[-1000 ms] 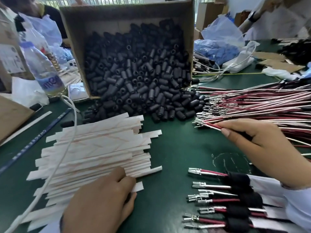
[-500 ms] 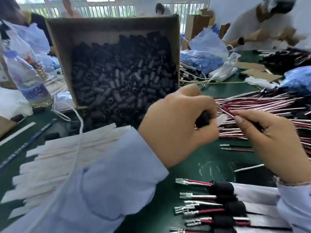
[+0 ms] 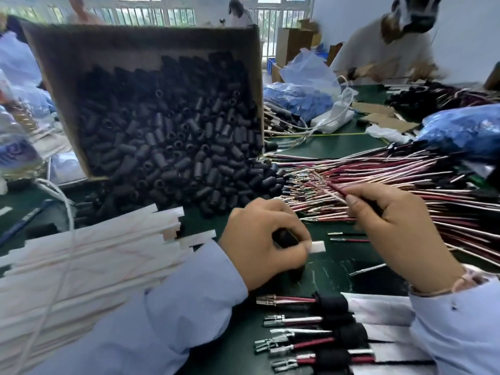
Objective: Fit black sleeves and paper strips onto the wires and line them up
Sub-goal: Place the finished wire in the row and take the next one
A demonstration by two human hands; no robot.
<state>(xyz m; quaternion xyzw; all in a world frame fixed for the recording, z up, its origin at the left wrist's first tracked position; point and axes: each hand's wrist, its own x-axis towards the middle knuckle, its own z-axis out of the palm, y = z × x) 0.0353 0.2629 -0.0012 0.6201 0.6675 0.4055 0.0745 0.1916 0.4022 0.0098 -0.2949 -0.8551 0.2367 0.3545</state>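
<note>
My left hand point(image 3: 263, 239) is closed around a black sleeve point(image 3: 285, 237) and a white paper strip point(image 3: 318, 246) whose end pokes out to the right. Just right of it, my right hand point(image 3: 397, 226) pinches a pair of red and white wires point(image 3: 328, 186) lifted from the big wire heap point(image 3: 405, 180). A tipped cardboard box point(image 3: 146, 47) spills black sleeves point(image 3: 173, 147) onto the green table point(image 3: 327, 142). A stack of paper strips point(image 3: 89, 255) lies at the left. Finished wires with sleeves and strips point(image 3: 324, 334) sit in a row near me.
A white cable point(image 3: 61, 201) runs across the strip stack. A water bottle point(image 3: 16, 147) stands at the far left. Blue plastic bags point(image 3: 300, 98) and cardboard scraps point(image 3: 384, 117) lie at the back. A person in white point(image 3: 378, 50) works at the far right.
My left hand left the strip stack, picked up a sleeve and strip, and came down toward the table. My right hand pulled wires from the heap and lifted them.
</note>
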